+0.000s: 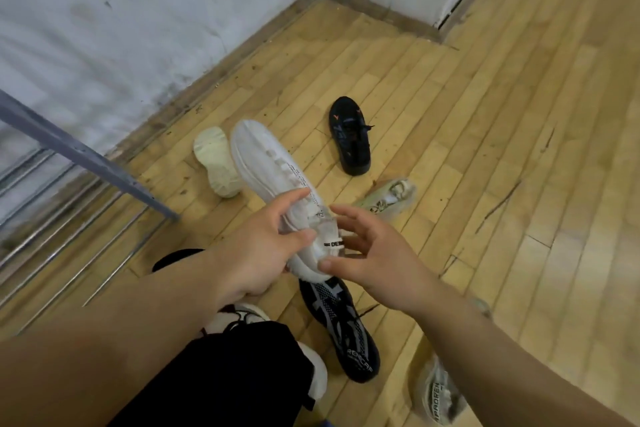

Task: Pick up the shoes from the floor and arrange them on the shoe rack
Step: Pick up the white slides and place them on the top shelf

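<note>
Left hand grips the white shoe by its heel end, up off the floor. Right hand spread loose beside it. Looks light and squishy, so grab the firmer heel imo.

We saw a wooden floor of pale planks, scuffed, scratched and speckled with dirt. A white wall, stained dark toward its foot, met the floor along a worn brown skirting and turned a corner farther back.
</note>
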A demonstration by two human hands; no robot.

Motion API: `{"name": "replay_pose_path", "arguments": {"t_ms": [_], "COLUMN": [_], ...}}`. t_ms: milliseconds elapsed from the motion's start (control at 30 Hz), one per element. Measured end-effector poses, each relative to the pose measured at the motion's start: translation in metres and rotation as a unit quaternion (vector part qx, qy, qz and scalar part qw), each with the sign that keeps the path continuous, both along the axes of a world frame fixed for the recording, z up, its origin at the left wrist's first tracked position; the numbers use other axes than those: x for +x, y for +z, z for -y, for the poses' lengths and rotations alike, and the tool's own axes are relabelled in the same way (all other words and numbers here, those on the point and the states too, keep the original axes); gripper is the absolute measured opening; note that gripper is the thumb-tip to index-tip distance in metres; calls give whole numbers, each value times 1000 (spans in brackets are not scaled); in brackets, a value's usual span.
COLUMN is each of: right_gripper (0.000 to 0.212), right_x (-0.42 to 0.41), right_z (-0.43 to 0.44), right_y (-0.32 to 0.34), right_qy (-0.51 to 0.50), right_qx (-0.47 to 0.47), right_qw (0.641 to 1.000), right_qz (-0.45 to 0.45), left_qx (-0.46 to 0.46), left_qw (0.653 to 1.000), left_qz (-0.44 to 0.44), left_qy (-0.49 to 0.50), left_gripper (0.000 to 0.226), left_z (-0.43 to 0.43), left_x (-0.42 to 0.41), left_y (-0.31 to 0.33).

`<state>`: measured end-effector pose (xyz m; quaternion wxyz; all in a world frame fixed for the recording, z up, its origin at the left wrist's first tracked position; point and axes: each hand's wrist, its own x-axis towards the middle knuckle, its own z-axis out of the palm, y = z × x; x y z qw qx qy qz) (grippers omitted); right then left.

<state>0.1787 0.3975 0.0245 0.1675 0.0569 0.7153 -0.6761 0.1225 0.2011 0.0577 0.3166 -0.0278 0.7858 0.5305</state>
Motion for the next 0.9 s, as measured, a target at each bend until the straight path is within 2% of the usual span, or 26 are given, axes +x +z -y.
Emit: {"name": "replay_pose_path", "arguments": {"t_ms": [100,200,333,500,600,700,800,900], "right_gripper": [68,65,63,66,72,69,65,63], "right_x": [-20,-42,-59,-54,-34,2,30,34], "right_z": [35,82,174,303,377,418,427,442], "right_y": [33,78,151,229,254,231,187,175], "right_qy": [9,39,156,348,450,512,559,541], "right_qx": [-59,-120,-178,-84,-11,15,75,41], "right_qw": [998,989,957,899,855,833,806,830], "right_qz": [-30,-79,-164,-251,-257,-211,-179,-127], "left_qx": [-34,-14,-36,-83,-47,-13,-84,-97], "left_qw": [998,993,960,898,872,869,910,921], "left_qz": [-49,-112,-250,-354,-338,-276,-196,-153], "left_qy": [-4,33,118,247,350,411,355,346], "left_gripper": [63,64,69,70,67,70,66,67], "left_z": [37,88,172,273,327,362,374,391], "left_x": [-14,-8,45,129,179,232,261,265], "left_y": [49,111,190,238,233,191,154,156]}}
